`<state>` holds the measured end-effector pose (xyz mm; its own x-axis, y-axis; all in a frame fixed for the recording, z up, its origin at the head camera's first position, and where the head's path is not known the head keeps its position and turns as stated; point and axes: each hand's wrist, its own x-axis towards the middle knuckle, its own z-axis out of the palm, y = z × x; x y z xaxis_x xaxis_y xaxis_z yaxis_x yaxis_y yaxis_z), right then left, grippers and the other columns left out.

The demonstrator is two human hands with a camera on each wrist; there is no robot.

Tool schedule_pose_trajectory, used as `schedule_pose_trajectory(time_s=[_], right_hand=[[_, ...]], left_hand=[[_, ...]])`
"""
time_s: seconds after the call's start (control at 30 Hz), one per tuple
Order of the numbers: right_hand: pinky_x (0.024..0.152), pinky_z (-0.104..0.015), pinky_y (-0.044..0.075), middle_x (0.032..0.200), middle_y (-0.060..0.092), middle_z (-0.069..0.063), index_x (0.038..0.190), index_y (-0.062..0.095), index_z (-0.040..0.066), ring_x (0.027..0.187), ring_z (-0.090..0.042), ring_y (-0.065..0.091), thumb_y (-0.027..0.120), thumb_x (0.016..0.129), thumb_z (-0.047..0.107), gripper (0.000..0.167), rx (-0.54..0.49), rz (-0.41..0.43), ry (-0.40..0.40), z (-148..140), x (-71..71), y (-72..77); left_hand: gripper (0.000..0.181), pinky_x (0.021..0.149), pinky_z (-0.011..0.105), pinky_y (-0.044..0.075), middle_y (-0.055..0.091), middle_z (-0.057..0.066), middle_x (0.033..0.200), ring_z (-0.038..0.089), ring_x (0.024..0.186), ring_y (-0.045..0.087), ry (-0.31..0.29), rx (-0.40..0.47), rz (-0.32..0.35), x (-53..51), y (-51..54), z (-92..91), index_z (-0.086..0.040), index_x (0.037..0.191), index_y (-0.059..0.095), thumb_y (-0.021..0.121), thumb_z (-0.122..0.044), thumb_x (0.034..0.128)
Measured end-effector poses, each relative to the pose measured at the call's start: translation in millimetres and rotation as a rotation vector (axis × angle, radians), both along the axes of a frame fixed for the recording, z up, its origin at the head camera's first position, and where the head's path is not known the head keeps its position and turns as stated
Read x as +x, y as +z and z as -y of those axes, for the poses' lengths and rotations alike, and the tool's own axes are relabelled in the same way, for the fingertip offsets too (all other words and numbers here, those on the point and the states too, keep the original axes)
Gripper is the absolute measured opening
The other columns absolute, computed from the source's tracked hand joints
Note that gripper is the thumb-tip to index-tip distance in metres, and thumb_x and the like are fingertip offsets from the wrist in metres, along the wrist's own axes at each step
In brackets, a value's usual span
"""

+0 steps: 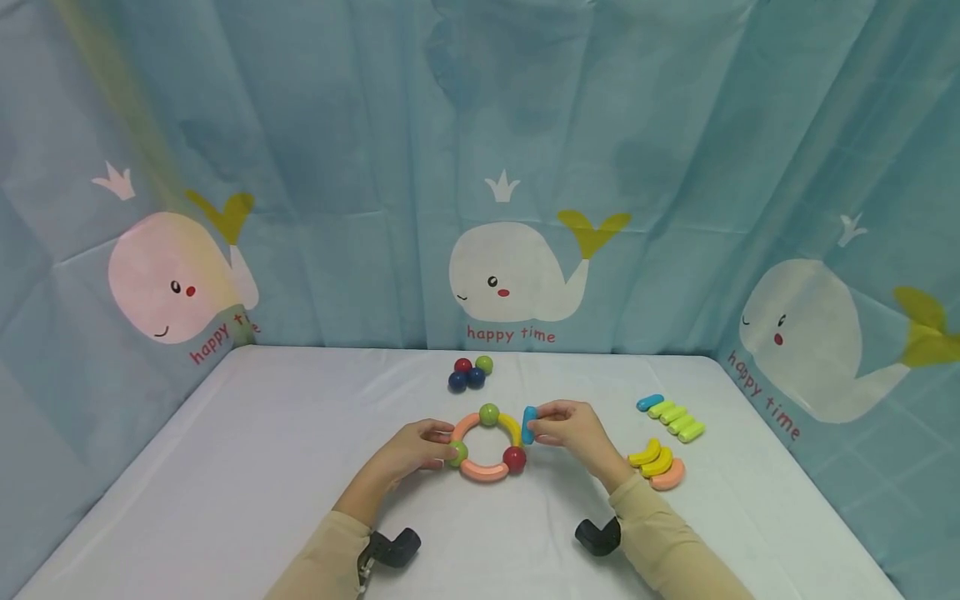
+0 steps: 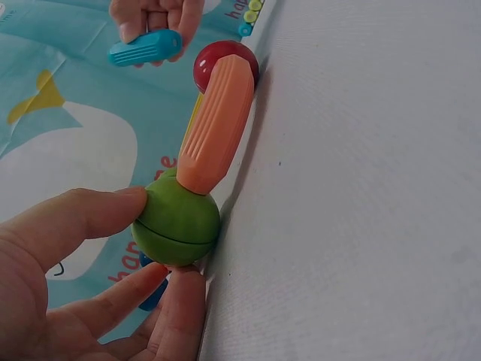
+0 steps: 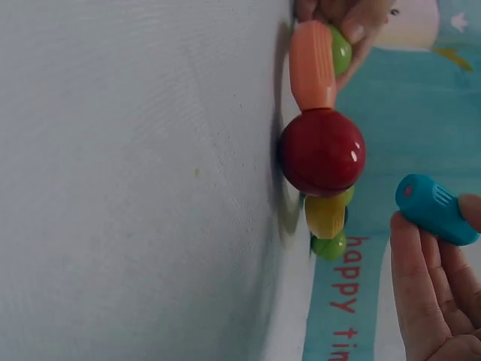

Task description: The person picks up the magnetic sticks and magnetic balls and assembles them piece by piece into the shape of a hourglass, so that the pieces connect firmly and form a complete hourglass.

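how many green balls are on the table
3: one green ball at the far side of the ring, another green ball on its left, pinched by the left hand, and a third green ball in the cluster behind.

Ring [image 1: 483, 472] on table [image 1: 225, 467] between left hand [image 1: 412, 450] and right hand [image 1: 575, 427] (block [image 1: 529, 426] in the latter), balls [image 1: 476, 377] behind, row of blocks [image 1: 672, 413] at right, curved pieces [image 1: 657, 462] before it

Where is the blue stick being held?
In the head view, the blue stick is pinched in the right hand, just right of the yellow piece in the ring.
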<state>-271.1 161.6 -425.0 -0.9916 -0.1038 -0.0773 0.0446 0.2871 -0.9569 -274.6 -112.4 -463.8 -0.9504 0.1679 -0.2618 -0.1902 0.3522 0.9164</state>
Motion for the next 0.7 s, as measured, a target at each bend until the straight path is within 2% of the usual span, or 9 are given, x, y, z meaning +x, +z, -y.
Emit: schedule_pose_trajectory(time_s=[0.3,0.5,0.7], right_hand=[[0.086,-0.037,0.059,0.099,0.076,-0.006,0.107,0.073,0.006,0.088,-0.013,0.068,0.080,0.084,0.021,0.028,0.147,-0.054,0.040,10.8,-1.7,0.3],[0.087,-0.037,0.058,0.099,0.076,-0.005,0.107,0.074,0.007,0.088,-0.012,0.068,0.081,0.083,0.024,0.031,0.180,-0.073,0.089,12.6,-4.5,-2.1],[0.086,-0.036,0.057,0.097,0.076,-0.004,0.105,0.075,0.008,0.087,-0.011,0.069,0.081,0.082,0.023,0.028,0.192,-0.074,0.102,14.6,-3.8,-4.1]], left_hand=[[0.054,0.086,0.033,0.058,0.065,0.011,0.120,0.018,0.098,0.064,0.012,-0.029,0.012,-0.7,1.4,-0.5,-0.008,0.130,0.062,0.080,-0.019,0.0806],[0.053,0.086,0.034,0.058,0.065,0.011,0.121,0.017,0.098,0.064,0.009,-0.020,0.014,-0.2,0.5,-0.4,-0.008,0.130,0.062,0.080,-0.018,0.0809],[0.052,0.085,0.033,0.058,0.066,0.011,0.119,0.017,0.097,0.064,0.007,-0.027,0.014,-0.9,0.4,-0.8,-0.008,0.129,0.062,0.080,-0.018,0.0814]])
